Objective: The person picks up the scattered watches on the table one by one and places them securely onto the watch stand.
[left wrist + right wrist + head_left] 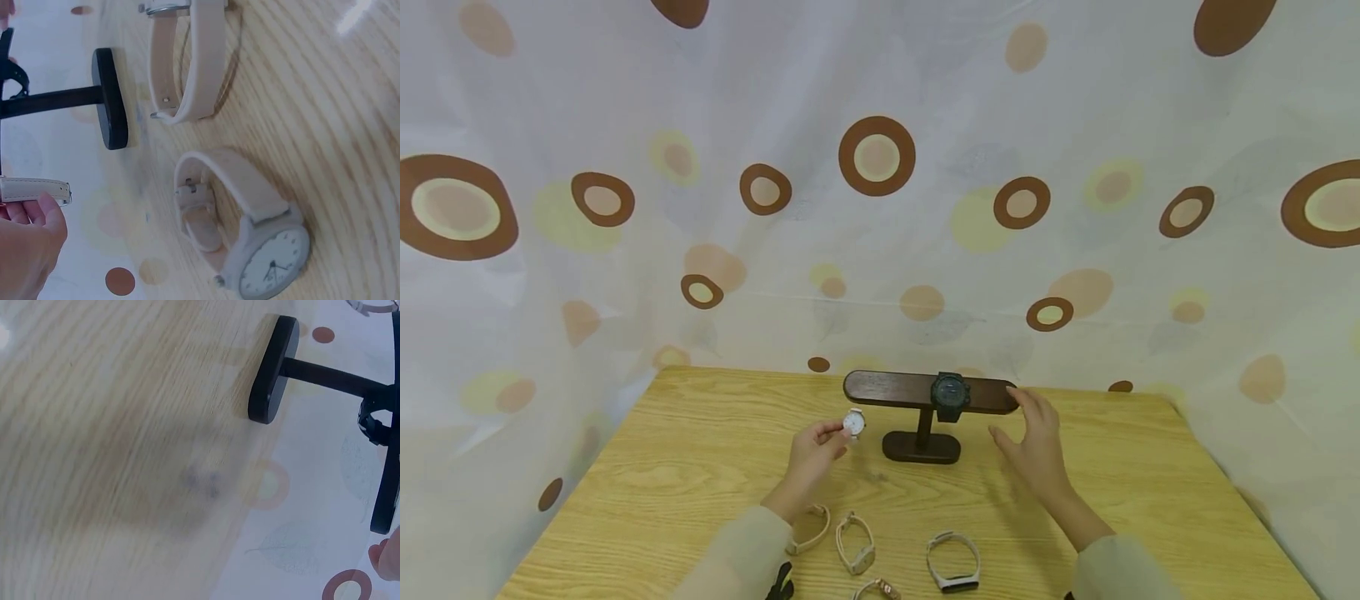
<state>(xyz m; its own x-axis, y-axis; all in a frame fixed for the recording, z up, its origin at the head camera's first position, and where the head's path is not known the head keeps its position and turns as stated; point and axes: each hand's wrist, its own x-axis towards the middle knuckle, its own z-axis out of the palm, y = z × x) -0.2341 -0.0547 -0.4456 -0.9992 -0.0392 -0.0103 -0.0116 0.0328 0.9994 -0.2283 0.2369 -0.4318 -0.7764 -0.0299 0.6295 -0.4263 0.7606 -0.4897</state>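
My left hand (pixel 814 462) pinches a white-faced wristwatch (pixel 853 422) just below the left end of a dark wooden watch stand (pixel 887 388). Its pale strap (pixel 34 190) shows above the fingers in the left wrist view. A black watch (pixel 951 395) is wrapped around the stand's crossbar, right of the post. At the bar's right end, the fingertips of my right hand (pixel 1037 446) meet the wood, thumb spread apart below. Only a bit of that hand's fingers (pixel 389 556) appears in the right wrist view.
Near me on the wooden table (pixel 700 450) lie a pink-strapped watch (pixel 855 546), another pale watch (pixel 812 533), a white band (pixel 953 562) and a rose-gold one (pixel 887 588). A black item (pixel 782 581) sits by the left sleeve. A patterned sheet (pixel 880 250) hangs behind.
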